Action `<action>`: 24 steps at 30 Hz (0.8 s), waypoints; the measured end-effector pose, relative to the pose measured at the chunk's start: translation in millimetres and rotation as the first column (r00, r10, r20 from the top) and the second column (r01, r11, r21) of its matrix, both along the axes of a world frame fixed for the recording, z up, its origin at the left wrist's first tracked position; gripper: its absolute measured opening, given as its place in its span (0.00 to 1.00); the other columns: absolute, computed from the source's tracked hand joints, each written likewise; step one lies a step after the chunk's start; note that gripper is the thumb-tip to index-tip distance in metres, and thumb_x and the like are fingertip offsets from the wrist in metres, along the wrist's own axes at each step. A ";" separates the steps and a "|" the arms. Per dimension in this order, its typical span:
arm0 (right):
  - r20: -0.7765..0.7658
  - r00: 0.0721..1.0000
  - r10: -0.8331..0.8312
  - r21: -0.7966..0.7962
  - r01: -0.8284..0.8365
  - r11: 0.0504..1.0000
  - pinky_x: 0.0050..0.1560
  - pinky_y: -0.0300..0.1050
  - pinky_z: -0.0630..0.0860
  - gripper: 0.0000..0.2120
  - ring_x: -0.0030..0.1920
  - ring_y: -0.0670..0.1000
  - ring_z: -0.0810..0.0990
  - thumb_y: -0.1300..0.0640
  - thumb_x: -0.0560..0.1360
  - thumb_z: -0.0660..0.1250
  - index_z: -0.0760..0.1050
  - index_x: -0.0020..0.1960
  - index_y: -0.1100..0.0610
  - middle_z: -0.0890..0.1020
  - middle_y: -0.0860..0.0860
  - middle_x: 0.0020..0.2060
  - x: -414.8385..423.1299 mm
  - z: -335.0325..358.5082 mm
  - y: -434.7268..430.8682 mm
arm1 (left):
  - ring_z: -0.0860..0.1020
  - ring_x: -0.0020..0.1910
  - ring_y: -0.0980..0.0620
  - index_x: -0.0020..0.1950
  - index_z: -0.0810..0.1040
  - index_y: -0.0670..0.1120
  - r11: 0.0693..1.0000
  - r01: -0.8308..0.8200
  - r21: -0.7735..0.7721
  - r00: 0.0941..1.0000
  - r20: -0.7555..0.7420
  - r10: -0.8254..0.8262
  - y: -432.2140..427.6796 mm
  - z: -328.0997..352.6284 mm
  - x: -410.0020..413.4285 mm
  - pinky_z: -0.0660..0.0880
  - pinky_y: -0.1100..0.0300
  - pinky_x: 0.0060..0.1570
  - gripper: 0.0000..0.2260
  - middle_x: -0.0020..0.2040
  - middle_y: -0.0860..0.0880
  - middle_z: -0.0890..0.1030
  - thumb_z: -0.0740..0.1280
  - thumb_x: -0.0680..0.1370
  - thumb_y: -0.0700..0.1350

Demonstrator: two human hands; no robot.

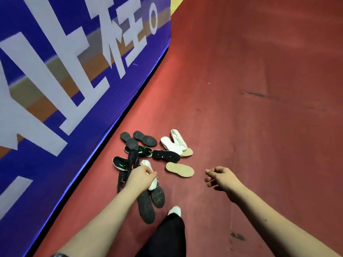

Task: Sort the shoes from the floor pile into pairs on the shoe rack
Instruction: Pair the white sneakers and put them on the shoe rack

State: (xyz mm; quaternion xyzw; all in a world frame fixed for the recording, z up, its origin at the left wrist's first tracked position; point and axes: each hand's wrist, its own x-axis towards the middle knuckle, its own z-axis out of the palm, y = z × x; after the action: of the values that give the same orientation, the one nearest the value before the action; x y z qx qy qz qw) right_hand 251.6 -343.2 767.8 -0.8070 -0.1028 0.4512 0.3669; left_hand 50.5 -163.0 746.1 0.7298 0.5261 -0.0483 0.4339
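Note:
A pile of several shoes lies on the red floor beside a blue banner. My left hand (139, 178) grips a white shoe (152, 179) at the pile's near side, above two dark upturned soles (148, 203). Black shoes with green marks (143, 151) and a black shoe with pink marks (121, 179) lie to the left. Two white shoes (173, 143) and two tan soles (179, 169) lie to the right, with a black sole (165, 156) between. My right hand (221, 178) hovers to the right of the pile, fingers loosely curled, holding nothing. No shoe rack is in view.
A tall blue banner (74, 71) with large white characters stands along the left, its bottom edge running diagonally. My leg in dark trousers and a white sock (174, 211) is just below the pile. Red floor (259, 89) stretches to the right.

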 end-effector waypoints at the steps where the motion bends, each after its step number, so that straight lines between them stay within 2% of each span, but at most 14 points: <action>1: -0.007 1.000 0.017 -0.008 -0.017 1.000 0.33 0.40 0.67 0.10 0.32 0.51 0.76 0.53 0.77 0.65 0.72 0.40 0.57 0.81 0.54 0.36 13.7 -4.6 11.9 | 0.77 0.37 0.48 0.35 0.75 0.48 1.000 -0.023 -0.014 1.000 -0.008 0.023 7.7 -5.6 9.8 0.69 0.60 0.39 0.08 0.36 0.48 0.79 0.67 0.73 0.49; 5: -0.047 0.995 0.087 -0.068 -0.090 0.994 0.34 0.40 0.68 0.09 0.31 0.50 0.76 0.54 0.77 0.65 0.73 0.41 0.58 0.81 0.54 0.35 74.5 -44.1 70.9 | 0.80 0.44 0.46 0.36 0.74 0.48 0.995 -0.073 -0.063 0.993 -0.098 0.067 52.7 -50.0 61.6 0.68 0.60 0.40 0.08 0.39 0.46 0.80 0.66 0.74 0.49; 7: -0.062 0.989 0.132 -0.097 -0.138 0.986 0.36 0.41 0.69 0.09 0.31 0.50 0.77 0.54 0.77 0.65 0.74 0.41 0.57 0.82 0.53 0.35 108.4 -68.8 106.3 | 0.81 0.47 0.45 0.39 0.76 0.48 0.991 -0.099 -0.088 0.988 -0.126 0.088 82.2 -76.1 97.7 0.71 0.59 0.42 0.07 0.42 0.44 0.83 0.66 0.73 0.50; 9: -0.081 0.981 0.177 -0.123 -0.186 0.975 0.36 0.41 0.70 0.08 0.32 0.50 0.78 0.53 0.77 0.65 0.75 0.42 0.57 0.82 0.54 0.36 142.0 -102.7 139.6 | 0.81 0.47 0.44 0.43 0.78 0.45 0.989 -0.110 -0.094 0.987 -0.126 0.098 109.6 -111.1 132.9 0.74 0.57 0.46 0.09 0.39 0.45 0.81 0.66 0.74 0.50; 11: -0.098 0.972 0.212 -0.153 -0.226 0.962 0.36 0.41 0.71 0.08 0.33 0.51 0.78 0.54 0.77 0.65 0.75 0.43 0.58 0.82 0.54 0.37 164.6 -132.2 165.5 | 0.81 0.44 0.43 0.46 0.79 0.42 0.984 -0.141 -0.112 0.984 -0.120 0.128 128.8 -136.8 159.1 0.75 0.56 0.45 0.11 0.35 0.46 0.79 0.66 0.75 0.50; 13: -0.126 0.962 0.241 -0.186 -0.262 0.947 0.36 0.41 0.70 0.08 0.32 0.51 0.77 0.54 0.77 0.65 0.76 0.43 0.58 0.82 0.55 0.37 187.7 -182.8 191.2 | 0.81 0.43 0.43 0.45 0.79 0.42 0.972 -0.192 -0.137 0.976 -0.134 0.174 147.5 -182.9 181.9 0.74 0.57 0.43 0.11 0.34 0.47 0.78 0.66 0.75 0.49; 16: -0.176 0.942 0.287 -0.243 -0.324 0.914 0.34 0.40 0.69 0.08 0.30 0.51 0.77 0.53 0.77 0.66 0.75 0.44 0.57 0.82 0.55 0.37 211.6 -260.9 222.0 | 0.79 0.49 0.45 0.46 0.79 0.43 0.963 -0.232 -0.139 0.961 -0.189 0.204 163.5 -254.8 198.8 0.68 0.60 0.43 0.10 0.44 0.45 0.82 0.65 0.76 0.50; 18: -0.191 0.918 0.348 -0.273 -0.390 0.879 0.32 0.39 0.69 0.08 0.30 0.51 0.77 0.53 0.77 0.65 0.76 0.45 0.59 0.82 0.55 0.36 223.5 -314.3 237.9 | 0.79 0.50 0.45 0.45 0.78 0.45 0.959 -0.246 -0.139 0.949 -0.238 0.208 166.1 -304.0 201.5 0.66 0.61 0.42 0.09 0.45 0.44 0.82 0.65 0.76 0.50; 21: -0.209 0.883 0.420 -0.299 -0.467 0.832 0.32 0.40 0.69 0.09 0.31 0.52 0.77 0.54 0.77 0.65 0.77 0.48 0.61 0.81 0.55 0.36 237.1 -397.1 259.4 | 0.79 0.52 0.45 0.46 0.78 0.46 0.941 -0.304 -0.152 0.920 -0.301 0.249 164.2 -377.6 197.6 0.67 0.63 0.42 0.09 0.43 0.46 0.80 0.65 0.76 0.52; 24: -0.204 0.850 0.487 -0.316 -0.527 0.789 0.33 0.41 0.70 0.09 0.32 0.51 0.78 0.53 0.76 0.65 0.77 0.48 0.60 0.81 0.54 0.36 237.9 -473.2 271.2 | 0.79 0.53 0.46 0.51 0.79 0.44 0.926 -0.340 -0.166 0.895 -0.361 0.263 149.5 -441.9 193.7 0.71 0.61 0.48 0.12 0.50 0.45 0.82 0.64 0.77 0.51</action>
State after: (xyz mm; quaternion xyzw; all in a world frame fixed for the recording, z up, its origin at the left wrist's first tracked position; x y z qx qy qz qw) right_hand 489.5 -72.0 294.5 -0.7762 -0.2106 0.5884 0.0833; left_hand 244.2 -13.5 304.2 0.5662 0.6901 -0.1615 0.4209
